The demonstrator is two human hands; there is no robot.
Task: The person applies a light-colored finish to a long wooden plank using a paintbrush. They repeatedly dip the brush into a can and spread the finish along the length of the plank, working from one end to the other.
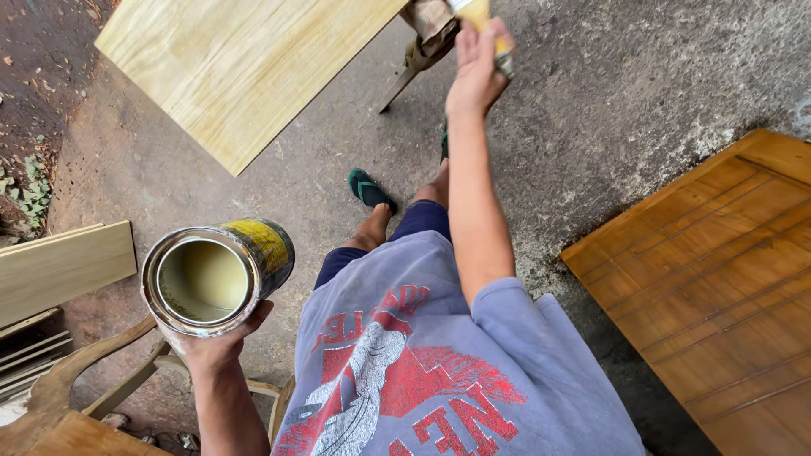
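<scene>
an open round metal can with a yellow label [218, 277], pale creamy liquid showing inside, is cupped from beneath by the left hand [215, 342], whose fingers are wrapped under its base. well above and to the right of the can, a wooden-handled paintbrush [486, 25] is clenched in the raised right hand [476, 72]. a pale, light-grained wooden board [241, 63] is seen above the can, just left of the brush. to the left of the can a smaller pale plank [59, 268] is seen; below it, a curved wooden chair frame [76, 384]. far right of the can, a brown panelled wooden door [718, 287] lies on the grey concrete ground [608, 101].
</scene>
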